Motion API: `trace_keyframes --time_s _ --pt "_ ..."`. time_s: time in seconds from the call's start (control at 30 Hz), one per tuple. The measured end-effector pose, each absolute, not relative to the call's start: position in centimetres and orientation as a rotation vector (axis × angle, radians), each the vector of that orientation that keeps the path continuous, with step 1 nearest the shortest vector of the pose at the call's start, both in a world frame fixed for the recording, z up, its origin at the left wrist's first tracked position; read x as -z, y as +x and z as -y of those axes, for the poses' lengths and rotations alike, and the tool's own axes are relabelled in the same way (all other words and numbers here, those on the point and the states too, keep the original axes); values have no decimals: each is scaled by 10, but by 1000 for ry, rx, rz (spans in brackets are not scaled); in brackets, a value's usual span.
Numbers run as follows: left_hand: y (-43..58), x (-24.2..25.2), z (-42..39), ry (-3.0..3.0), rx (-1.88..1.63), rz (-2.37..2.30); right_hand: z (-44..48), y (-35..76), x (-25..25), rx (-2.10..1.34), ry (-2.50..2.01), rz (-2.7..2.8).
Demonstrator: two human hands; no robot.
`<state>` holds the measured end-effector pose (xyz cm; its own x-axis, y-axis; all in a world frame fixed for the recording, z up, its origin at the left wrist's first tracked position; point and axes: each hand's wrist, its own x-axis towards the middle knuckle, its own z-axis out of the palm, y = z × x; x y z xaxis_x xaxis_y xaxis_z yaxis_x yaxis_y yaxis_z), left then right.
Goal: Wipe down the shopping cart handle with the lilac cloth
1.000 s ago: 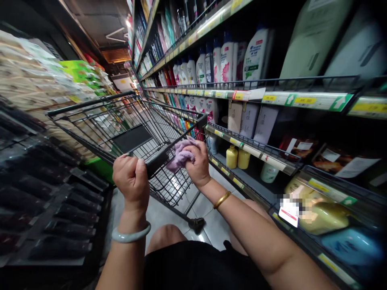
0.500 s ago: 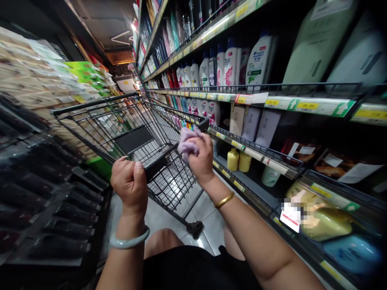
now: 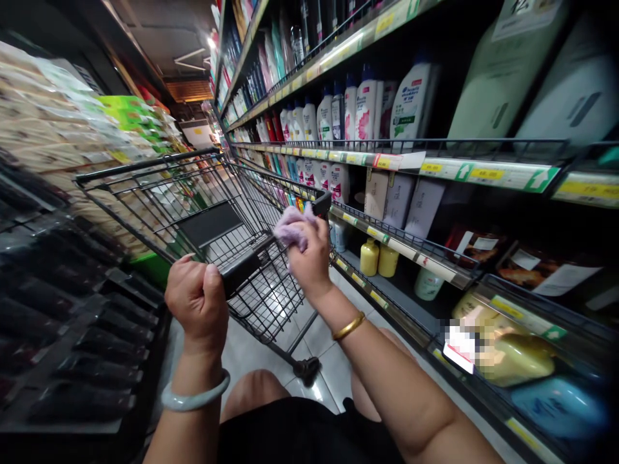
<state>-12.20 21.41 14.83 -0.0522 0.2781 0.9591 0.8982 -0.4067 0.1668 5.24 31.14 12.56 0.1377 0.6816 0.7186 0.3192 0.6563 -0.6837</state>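
Observation:
A black wire shopping cart (image 3: pixel 159 193) stands in a shop aisle in front of me. My left hand (image 3: pixel 196 303) is closed in a fist around the left end of the cart's handle bar (image 3: pixel 246 261). My right hand (image 3: pixel 309 258) grips a crumpled lilac cloth (image 3: pixel 290 231) and presses it against the right part of the same bar, close to the black end cap (image 3: pixel 322 203). A pale bangle is on my left wrist and a gold one on my right.
Shelves on the right hold shampoo bottles (image 3: pixel 360 109), boxes (image 3: pixel 396 196), two yellow bottles (image 3: pixel 378 258) and soft packs (image 3: pixel 517 354). Stacked paper packs (image 3: pixel 53 122) and a dark rack (image 3: pixel 62 322) line the left. A tiled floor (image 3: pixel 319 335) runs under the cart.
My right hand with the cloth slid along the handle toward its right end, then came slightly back. The left hand stayed gripping the bar, shifting a little left and down.

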Motion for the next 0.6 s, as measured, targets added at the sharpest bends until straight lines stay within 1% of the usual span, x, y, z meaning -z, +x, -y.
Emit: trace_keyframes --time_s 0.1,0.17,0.23,0.33,0.4,0.6 --pt "-125 -147 -214 -1702 1481 1246 -284 42 -134 -174 -445 1775" --pt "-127 -147 -212 -1725 1464 1264 -279 39 -136 -114 -266 1875" --pt "-127 -148 -211 -1732 1455 1290 -287 41 -134 -148 -336 1790" --pt "-124 -148 -209 -1717 1464 1307 -307 47 -132 -266 -650 1492" --pt "-123 -147 -210 -1688 1487 1303 -309 49 -134 -277 -734 1397" --pt "-123 -144 -213 -1612 1494 1315 -270 33 -142 -198 -309 1787"
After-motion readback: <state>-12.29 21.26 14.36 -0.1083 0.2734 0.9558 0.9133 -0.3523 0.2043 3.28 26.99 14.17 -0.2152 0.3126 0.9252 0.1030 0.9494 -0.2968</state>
